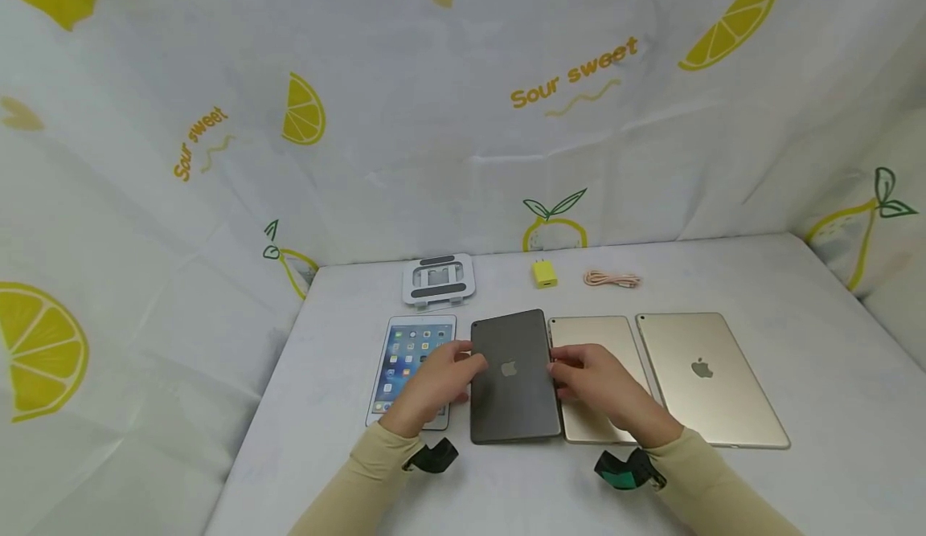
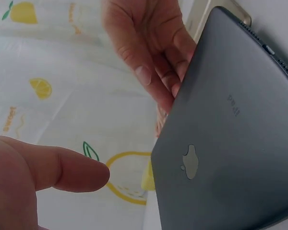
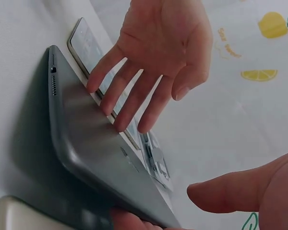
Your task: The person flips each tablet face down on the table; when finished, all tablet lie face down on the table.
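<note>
A dark grey tablet (image 1: 510,403) lies back up between my hands, an Apple logo on it. Its right side is raised off the table, with a shadow beneath. My left hand (image 1: 434,379) is at its left edge; in the right wrist view the four fingers (image 3: 130,103) reach straight toward that edge, thumb apart. My right hand (image 1: 608,383) supports the right edge, fingers curled under it and partly hidden, thumb lifted away. Beneath my left hand is a white tablet (image 1: 394,363), screen lit. Under my right hand lies a gold tablet (image 1: 596,335).
A larger gold tablet (image 1: 723,407) lies back up at the right. Farther back on the white table (image 1: 289,407) are a folding stand (image 1: 437,291), a yellow charger plug (image 1: 544,274) and a coiled pink cable (image 1: 611,280). A lemon-print curtain (image 1: 434,174) hangs behind.
</note>
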`<state>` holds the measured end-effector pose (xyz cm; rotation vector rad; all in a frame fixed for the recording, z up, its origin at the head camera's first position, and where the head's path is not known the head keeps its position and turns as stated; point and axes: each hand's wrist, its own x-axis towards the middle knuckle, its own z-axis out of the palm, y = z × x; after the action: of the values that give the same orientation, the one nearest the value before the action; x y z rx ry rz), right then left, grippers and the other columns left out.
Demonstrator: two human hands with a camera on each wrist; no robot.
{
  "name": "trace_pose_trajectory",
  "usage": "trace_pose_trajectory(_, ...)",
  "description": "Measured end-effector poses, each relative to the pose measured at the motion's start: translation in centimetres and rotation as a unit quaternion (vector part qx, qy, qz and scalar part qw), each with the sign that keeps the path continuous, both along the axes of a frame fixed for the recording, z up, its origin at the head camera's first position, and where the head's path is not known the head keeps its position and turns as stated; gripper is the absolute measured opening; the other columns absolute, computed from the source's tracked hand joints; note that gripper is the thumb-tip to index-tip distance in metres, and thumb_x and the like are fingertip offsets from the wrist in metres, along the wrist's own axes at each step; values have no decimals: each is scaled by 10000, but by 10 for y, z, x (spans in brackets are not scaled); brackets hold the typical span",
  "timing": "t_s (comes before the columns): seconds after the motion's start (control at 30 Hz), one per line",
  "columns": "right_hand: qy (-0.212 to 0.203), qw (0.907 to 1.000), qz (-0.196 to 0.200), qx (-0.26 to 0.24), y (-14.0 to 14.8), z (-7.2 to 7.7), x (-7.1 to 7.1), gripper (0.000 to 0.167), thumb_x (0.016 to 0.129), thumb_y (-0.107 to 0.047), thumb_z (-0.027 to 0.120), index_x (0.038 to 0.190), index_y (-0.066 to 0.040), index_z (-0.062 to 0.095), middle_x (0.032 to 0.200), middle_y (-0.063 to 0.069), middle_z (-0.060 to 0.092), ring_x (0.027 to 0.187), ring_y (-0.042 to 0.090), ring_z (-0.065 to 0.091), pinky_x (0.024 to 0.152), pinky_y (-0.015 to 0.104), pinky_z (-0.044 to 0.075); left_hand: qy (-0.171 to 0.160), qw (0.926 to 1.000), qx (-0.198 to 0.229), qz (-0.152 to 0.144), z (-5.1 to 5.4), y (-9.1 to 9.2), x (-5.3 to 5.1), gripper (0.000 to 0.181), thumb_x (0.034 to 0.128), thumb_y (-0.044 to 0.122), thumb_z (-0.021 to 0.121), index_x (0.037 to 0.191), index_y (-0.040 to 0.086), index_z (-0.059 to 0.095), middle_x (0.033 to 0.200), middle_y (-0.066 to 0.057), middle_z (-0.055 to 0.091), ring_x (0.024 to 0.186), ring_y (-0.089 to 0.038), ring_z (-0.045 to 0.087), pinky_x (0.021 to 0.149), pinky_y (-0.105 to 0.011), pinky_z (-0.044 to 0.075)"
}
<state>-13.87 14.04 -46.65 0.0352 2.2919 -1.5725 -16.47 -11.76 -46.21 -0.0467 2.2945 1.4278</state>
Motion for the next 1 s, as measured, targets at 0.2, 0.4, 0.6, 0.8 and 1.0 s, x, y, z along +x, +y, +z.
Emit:
trace_pose_trajectory(0.2,-129,9998,-24,123,0,0,0,520,1076,-174,607,1479,148,543,1431,324,641,992,268,793,954,437,649,57,10000,-81,-7,0,0,0,669,997,357,638,1559,11,526,1546,-179,602,1324,-327,640,949,-464,645)
trace_pose_trajectory(0.4,-206,9997,6,134,-2,-1,1,552,1084,-225,611,1486,146,534,1470,335,615,1134,343,776,996,464,638,62,9999,-148,-53,2,0,0,653,1013,361,621,1558,13,530,1551,-182,595,1326,-331,638,967,-482,637)
trace_pose_trajectory(0.6,-124,9999,112,-40,-3,1,3,556,1079,-217,616,1472,169,533,1482,346,598,1299,437,688,989,461,642,146,9995,-249,-124,4,-1,-1,655,1009,362,634,1553,12,537,1557,-169,593,1249,-305,663,940,-490,633)
trace_pose_trajectory(0.8,-106,9999,111,-73,-5,3,6,560,1072,-228,628,1486,139,537,1482,324,608,1309,420,683,982,451,647,186,9995,-201,-168,3,-2,-1,658,1004,360,642,1545,0,543,1561,-170,592,1256,-298,656,938,-482,635)
trace_pose_trajectory(1.0,-75,9996,283,62,-8,8,10,600,1056,-276,665,1498,110,538,1472,304,621,1266,373,698,952,443,655,157,9997,-123,-152,0,-3,-2,655,1012,354,637,1554,1,534,1583,-164,577,1313,-319,645,968,-475,635)
